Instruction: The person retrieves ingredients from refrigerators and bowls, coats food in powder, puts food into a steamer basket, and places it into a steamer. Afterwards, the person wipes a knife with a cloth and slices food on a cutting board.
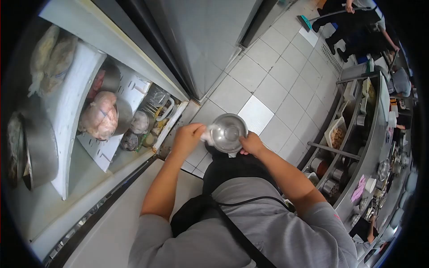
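Observation:
A round steel bowl [227, 133] is held in front of my body, over the tiled floor. My right hand [251, 144] grips its rim on the right side, fingers under and thumb on top. On the other side, my left hand [191, 135] is closed in a pinch on a whitish, crumpled piece of plastic [207, 135] at the bowl's left edge. Motion smears that plastic, and I cannot tell whether anything is in it. The bowl's inside shows bare shiny metal.
To my left stands an open fridge, its white shelf [73, 111] near a bag of pale meat [100, 117] and a large steel pot [41, 152]. A steel counter [380, 116] with pans runs along the right. Farther off, a person holds a broom [305, 22].

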A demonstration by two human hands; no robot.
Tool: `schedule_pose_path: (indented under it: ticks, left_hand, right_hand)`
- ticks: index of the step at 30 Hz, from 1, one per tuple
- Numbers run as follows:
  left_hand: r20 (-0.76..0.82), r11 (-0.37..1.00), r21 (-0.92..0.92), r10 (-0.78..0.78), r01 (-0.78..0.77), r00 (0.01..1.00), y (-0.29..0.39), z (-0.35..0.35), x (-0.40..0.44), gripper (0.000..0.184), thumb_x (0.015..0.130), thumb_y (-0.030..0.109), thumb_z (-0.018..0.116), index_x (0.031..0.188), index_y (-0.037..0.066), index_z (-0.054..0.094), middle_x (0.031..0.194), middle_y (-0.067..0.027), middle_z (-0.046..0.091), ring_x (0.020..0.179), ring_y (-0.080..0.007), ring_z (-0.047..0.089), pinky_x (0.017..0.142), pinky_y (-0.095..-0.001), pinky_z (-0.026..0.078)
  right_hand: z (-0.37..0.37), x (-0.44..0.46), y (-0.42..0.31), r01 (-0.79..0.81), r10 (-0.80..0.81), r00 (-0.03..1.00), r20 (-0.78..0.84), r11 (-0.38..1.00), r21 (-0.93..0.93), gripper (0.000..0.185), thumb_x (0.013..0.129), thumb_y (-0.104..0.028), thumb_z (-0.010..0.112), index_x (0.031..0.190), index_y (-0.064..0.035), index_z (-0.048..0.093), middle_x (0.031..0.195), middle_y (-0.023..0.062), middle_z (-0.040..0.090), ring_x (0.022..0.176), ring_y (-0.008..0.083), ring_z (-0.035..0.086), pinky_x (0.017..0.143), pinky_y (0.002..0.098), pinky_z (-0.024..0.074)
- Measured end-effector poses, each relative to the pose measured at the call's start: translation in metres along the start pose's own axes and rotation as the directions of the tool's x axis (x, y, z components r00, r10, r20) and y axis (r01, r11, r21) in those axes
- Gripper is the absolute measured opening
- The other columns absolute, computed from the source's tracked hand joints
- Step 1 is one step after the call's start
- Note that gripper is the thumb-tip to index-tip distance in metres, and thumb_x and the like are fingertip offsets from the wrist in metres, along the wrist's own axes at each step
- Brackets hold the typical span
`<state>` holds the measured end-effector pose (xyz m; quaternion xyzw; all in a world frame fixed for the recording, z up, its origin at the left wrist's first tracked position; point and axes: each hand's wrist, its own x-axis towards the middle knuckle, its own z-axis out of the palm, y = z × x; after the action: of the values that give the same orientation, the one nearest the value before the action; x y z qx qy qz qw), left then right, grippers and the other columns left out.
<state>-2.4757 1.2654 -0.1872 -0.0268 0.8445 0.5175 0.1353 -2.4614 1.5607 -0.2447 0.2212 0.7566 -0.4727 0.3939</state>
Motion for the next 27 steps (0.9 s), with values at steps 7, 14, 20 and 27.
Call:
schedule_pose_path:
  ticks: [7,14,20,27]
  left_hand:
    - [-0.167,0.993,-0.106,0.034,-0.052,0.985,0.023,0.009,-0.004,0.017,0.095,0.013,0.068,0.105,0.002,0.074,0.090,-0.0154,0.075,0.077,-0.0272,0.073,0.072,-0.0358,0.056]
    - [-0.449,0.743,0.639,0.150,0.199,0.881,-0.160,-0.108,0.023,0.025,0.092,0.012,0.064,0.115,0.007,0.072,0.108,-0.0185,0.074,0.102,-0.0386,0.070,0.089,-0.0465,0.056]
    - [-0.440,0.545,0.597,-0.391,0.589,0.808,-0.299,-0.174,0.043,0.036,0.093,0.026,0.063,0.126,0.010,0.066,0.123,-0.0209,0.070,0.121,-0.0402,0.063,0.104,-0.0468,0.050]
    - [-0.485,0.505,0.600,-0.386,0.620,0.784,-0.414,-0.192,0.058,0.037,0.092,0.037,0.064,0.125,0.020,0.069,0.129,-0.0175,0.068,0.122,-0.0344,0.064,0.103,-0.0434,0.050]
  right_hand:
    - [0.011,-0.030,-0.064,0.129,-0.128,0.989,0.078,0.992,-0.008,0.046,0.096,-0.017,0.056,0.123,0.0196,0.049,0.084,0.0261,0.070,0.058,0.0259,0.072,0.049,0.0357,0.0604]
    - [0.006,-0.032,-0.044,0.073,-0.078,0.995,0.055,0.994,0.077,0.041,0.098,-0.016,0.056,0.123,0.0154,0.053,0.083,0.0238,0.070,0.058,0.0243,0.072,0.050,0.0344,0.0605]
    - [-0.014,-0.040,0.002,-0.032,0.040,0.998,-0.048,0.986,0.161,0.042,0.098,-0.015,0.056,0.128,0.0135,0.051,0.080,0.0194,0.068,0.052,0.0220,0.068,0.044,0.0318,0.0565]
    - [-0.044,-0.062,0.063,-0.149,0.183,0.973,-0.139,0.963,0.223,0.042,0.097,-0.012,0.054,0.130,0.0130,0.050,0.089,0.0213,0.069,0.052,0.0223,0.067,0.042,0.0319,0.0548]
